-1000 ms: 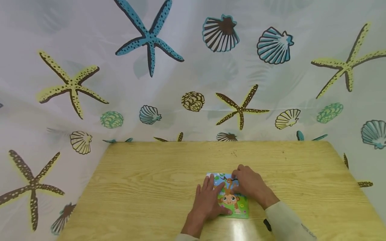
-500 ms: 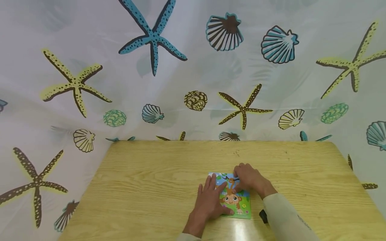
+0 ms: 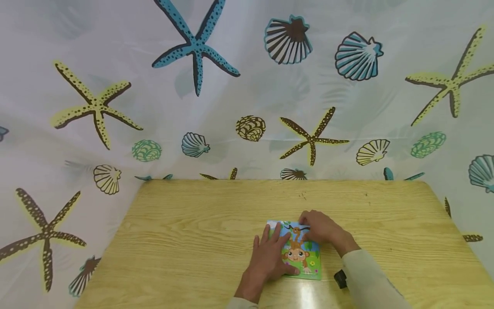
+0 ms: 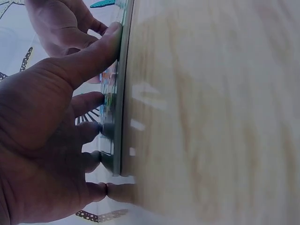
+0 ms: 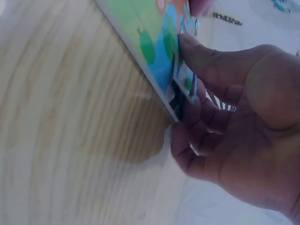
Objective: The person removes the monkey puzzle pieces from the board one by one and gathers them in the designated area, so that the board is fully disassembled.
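A picture puzzle [image 3: 297, 257] showing a cartoon monkey lies flat on the table in a thin board. My left hand [image 3: 267, 259] rests over its left side, fingers spread along the picture and thumb near the lower edge. The left wrist view has that hand [image 4: 42, 136] with its fingertips against the face of the board. At the puzzle's upper right corner, my right hand [image 3: 323, 229] has its fingers curled. In the right wrist view, its thumb and fingers pinch a puzzle piece [image 5: 184, 77] tilted up from the board; the fingers partly hide it.
The puzzle lies on a wood-grain table [image 3: 185, 240]. A small black object [image 3: 340, 279] sits beside the right sleeve, partly hidden by it. A white cloth [image 3: 231, 94] printed with starfish and shells hangs behind and at both sides.
The right thumb has drawn up and right toward the corner of the puzzle. My left hand keeps its place on the picture. The head view has shifted slightly.
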`<state>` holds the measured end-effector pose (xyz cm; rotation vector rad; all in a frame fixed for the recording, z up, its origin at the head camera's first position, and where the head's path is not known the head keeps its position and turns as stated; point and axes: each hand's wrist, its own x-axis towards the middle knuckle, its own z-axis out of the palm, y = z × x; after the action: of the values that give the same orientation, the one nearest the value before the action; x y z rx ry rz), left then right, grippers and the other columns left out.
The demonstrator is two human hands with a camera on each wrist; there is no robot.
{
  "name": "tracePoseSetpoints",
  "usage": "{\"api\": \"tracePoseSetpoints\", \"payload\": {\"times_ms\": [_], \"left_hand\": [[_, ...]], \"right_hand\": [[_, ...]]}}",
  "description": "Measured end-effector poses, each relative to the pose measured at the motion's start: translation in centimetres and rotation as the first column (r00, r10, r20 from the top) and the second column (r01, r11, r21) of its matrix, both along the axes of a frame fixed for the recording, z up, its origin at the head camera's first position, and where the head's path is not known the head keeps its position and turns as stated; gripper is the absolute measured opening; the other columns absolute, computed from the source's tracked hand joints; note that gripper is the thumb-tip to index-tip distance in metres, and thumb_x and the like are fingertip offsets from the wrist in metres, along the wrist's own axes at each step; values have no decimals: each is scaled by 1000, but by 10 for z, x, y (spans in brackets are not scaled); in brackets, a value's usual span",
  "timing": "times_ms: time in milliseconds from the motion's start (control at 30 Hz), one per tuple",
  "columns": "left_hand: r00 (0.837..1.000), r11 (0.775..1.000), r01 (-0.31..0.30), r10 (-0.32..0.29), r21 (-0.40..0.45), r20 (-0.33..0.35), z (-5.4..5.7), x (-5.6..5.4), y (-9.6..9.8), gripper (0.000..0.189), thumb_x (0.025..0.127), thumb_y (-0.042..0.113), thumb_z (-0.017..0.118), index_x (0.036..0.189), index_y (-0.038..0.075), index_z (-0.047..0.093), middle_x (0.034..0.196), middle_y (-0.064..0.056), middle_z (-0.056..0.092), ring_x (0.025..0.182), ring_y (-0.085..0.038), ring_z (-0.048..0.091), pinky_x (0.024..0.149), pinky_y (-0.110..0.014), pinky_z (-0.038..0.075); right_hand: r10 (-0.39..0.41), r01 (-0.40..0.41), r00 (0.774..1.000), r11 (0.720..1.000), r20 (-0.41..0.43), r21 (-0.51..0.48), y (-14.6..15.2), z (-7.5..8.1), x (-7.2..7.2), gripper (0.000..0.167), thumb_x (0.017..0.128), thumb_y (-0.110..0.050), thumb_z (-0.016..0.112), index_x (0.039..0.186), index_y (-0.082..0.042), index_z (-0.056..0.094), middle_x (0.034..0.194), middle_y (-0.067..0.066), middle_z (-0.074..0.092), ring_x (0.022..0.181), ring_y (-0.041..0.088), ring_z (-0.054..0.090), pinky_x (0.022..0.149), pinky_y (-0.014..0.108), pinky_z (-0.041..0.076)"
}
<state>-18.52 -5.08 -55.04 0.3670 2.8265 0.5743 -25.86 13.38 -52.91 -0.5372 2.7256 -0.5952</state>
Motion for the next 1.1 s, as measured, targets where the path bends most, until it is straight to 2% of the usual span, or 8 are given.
{"api": "tracePoseSetpoints", "payload": {"times_ms": [200, 433, 600, 733, 867, 967, 1100], "left_hand": [[1000, 1000, 9, -9, -25, 12, 4, 0, 3, 97, 66, 58, 81, 148, 24, 41, 162, -4, 21, 151, -36, 12, 117, -63, 18], [1000, 999, 21, -21, -37, -2, 5, 0, 6, 98, 66, 60, 80, 148, 23, 41, 163, -5, 21, 150, -37, 13, 116, -64, 19], [1000, 999, 18, -19, -43, -11, 4, 0, 5, 98, 66, 62, 78, 148, 24, 41, 163, -5, 21, 150, -38, 14, 116, -64, 20], [999, 998, 22, -24, -52, -28, 3, 1, 5, 98, 66, 63, 78, 148, 24, 40, 162, -5, 21, 150, -37, 15, 116, -63, 21], [999, 999, 21, -22, -29, -25, 2, 1, 5, 98, 67, 62, 78, 148, 24, 40, 163, -6, 21, 150, -37, 14, 117, -63, 19], [1000, 1000, 16, -16, -2, -15, -1, 1, 4, 97, 67, 61, 78, 148, 24, 40, 163, -5, 20, 150, -37, 12, 117, -64, 17], [1000, 1000, 7, -6, 28, -17, -3, 0, 2, 96, 67, 58, 80, 148, 23, 41, 162, -5, 21, 150, -38, 12, 116, -65, 16]], "right_hand": [[-29, 30, 1000, 997, 12, -75, 2, 1, 2, 27, 78, -10, 79, 103, -11, 69, 109, 7, 69, 106, 27, 63, 95, 47, 51], [-106, 103, 994, 987, -16, -124, 7, -4, 8, 26, 85, -11, 73, 110, -14, 68, 110, 6, 70, 105, 26, 64, 92, 47, 51], [-124, 114, 992, 975, -38, -191, 17, -4, 13, 22, 91, -13, 67, 112, -16, 68, 112, 6, 70, 106, 27, 64, 91, 48, 52], [-135, 126, 990, 968, -28, -215, 33, -1, 16, 22, 93, -14, 64, 115, -15, 66, 106, 5, 70, 98, 23, 65, 84, 45, 53], [-129, 123, 992, 972, -16, -198, 57, 1, 18, 15, 93, -15, 64, 108, -14, 67, 99, 2, 70, 90, 19, 64, 79, 41, 53], [-132, 126, 991, 977, -25, -171, 79, -2, 20, 12, 92, -14, 64, 103, -16, 70, 102, 2, 70, 94, 22, 64, 81, 43, 54], [-153, 145, 987, 981, -51, -131, 103, -8, 20, 15, 93, -14, 64, 106, -14, 70, 109, 7, 70, 102, 29, 64, 86, 48, 53]]}}
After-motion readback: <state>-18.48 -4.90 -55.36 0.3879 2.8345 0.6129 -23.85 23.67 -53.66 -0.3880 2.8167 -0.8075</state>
